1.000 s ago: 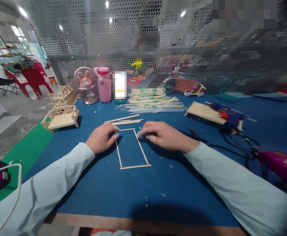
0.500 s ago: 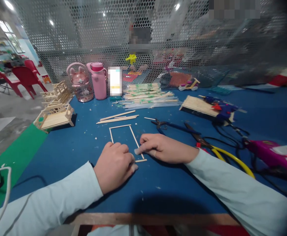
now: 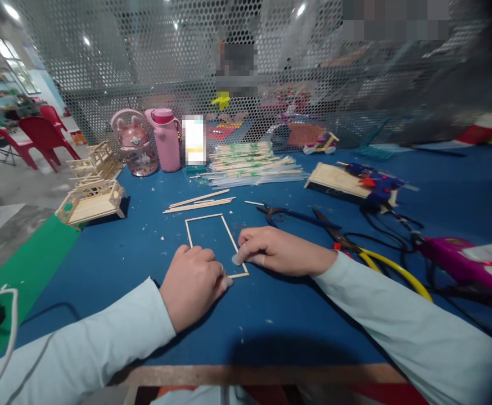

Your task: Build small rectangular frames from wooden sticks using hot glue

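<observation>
Thin wooden sticks form a rectangular frame (image 3: 204,217) lying on the blue tabletop. My left hand (image 3: 195,287) is closed over the near-left part of it, with the thumb and fingers on the near stick (image 3: 240,275). That hand hides the near-left corner. On the right side stick (image 3: 229,233), close to its lower end, my right hand (image 3: 283,250) is closed in a pinch. Its fingertips look whitish. At the near-right corner the two sticks meet. Just beyond the frame lie several loose sticks (image 3: 199,205).
Pliers (image 3: 271,211), yellow-handled cutters (image 3: 372,261) and a blue glue gun (image 3: 383,185) with cables lie to the right. Bundled sticks (image 3: 246,160) and pink bottles (image 3: 167,146) stand or lie at the back. A small wooden model bed (image 3: 94,205) sits left.
The near stick has shifted slightly, and its right end no longer juts out as far past the side stick. My left hand has moved very little; my right hand still pinches the side stick.
</observation>
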Motion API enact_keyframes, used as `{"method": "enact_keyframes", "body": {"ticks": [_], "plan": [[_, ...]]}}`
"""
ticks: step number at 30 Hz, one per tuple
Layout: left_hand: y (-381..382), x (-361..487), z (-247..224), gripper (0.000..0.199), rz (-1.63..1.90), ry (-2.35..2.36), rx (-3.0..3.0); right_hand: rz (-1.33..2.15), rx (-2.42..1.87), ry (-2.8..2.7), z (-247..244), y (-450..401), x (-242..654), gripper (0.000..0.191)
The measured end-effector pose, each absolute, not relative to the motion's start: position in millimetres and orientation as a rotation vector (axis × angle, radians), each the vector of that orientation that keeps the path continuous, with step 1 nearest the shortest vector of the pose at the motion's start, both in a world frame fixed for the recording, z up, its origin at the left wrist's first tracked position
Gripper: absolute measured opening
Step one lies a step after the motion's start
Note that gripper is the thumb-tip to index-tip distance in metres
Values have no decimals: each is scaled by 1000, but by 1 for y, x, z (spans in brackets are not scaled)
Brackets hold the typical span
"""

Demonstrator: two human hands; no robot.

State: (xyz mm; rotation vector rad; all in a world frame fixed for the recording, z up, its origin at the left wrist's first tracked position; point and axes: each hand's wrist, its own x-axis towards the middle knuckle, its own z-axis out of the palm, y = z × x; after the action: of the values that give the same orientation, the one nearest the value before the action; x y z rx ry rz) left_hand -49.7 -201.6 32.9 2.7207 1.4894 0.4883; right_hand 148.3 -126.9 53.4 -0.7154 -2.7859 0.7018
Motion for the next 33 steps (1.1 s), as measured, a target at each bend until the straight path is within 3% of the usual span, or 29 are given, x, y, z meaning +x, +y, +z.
{"method": "enact_keyframes", "body": {"ticks": [17,26,30,33], "plan": [[-201,-52,44,26,528,1495,2621,708,-736,-2761,54,-128,147,23],[-133,-114,47,24,1071,1779,2229,752,-887,-2587,54,-123,153,29],[-111,-117,39,27,1060,1571,2247,589,-1072,-2445,54,-121,151,24],[-100,-104,41,32,909,1404,2424,593,-934,-2470,62,-130,148,18]]}}
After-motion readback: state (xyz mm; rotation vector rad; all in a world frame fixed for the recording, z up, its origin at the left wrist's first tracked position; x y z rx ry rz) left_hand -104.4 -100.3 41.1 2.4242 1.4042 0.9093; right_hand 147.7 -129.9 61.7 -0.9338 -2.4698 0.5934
